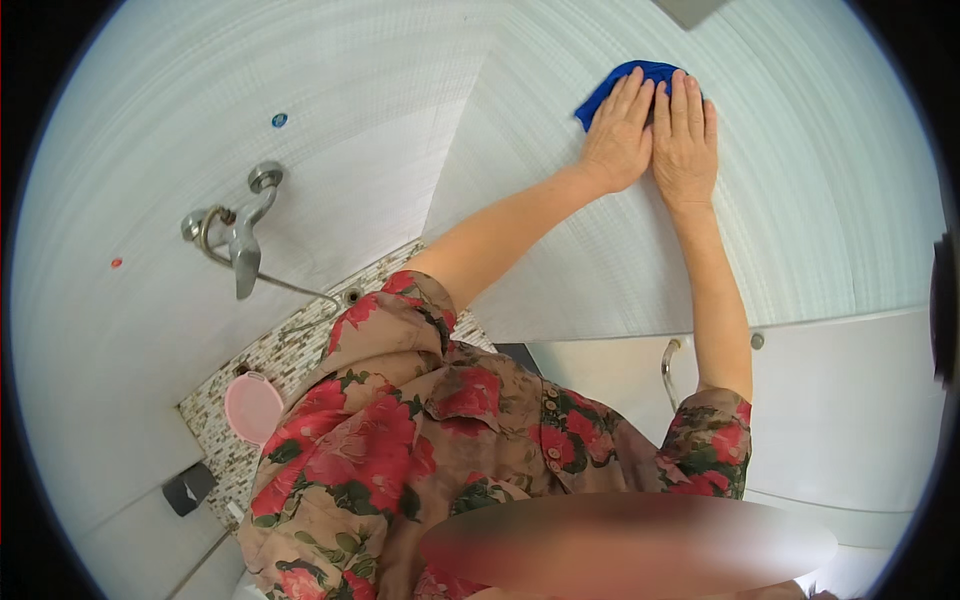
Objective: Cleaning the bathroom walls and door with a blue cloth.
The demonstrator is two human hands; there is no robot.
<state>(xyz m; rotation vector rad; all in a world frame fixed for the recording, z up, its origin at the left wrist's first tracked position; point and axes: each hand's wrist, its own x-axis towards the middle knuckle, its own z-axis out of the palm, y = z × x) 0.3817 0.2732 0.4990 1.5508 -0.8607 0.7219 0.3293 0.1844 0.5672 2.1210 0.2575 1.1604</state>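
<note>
A blue cloth point(604, 96) lies flat against the pale wall panel point(795, 187) at the upper right. My left hand point(619, 135) presses on its middle with the fingers stretched out. Close beside it, my right hand point(684, 139) lies palm down over the cloth's right part, fingers extended. The two hands nearly touch, side by side. The palms and the part of the cloth beneath them are hidden.
A chrome mixer tap point(244, 247) with a flexible hose is on the left wall. Below it, a pink basin point(253, 409) stands on the mosaic floor point(217, 442). A metal pipe point(667, 367) shows near my right arm. A dark box point(189, 489) sits at the lower left.
</note>
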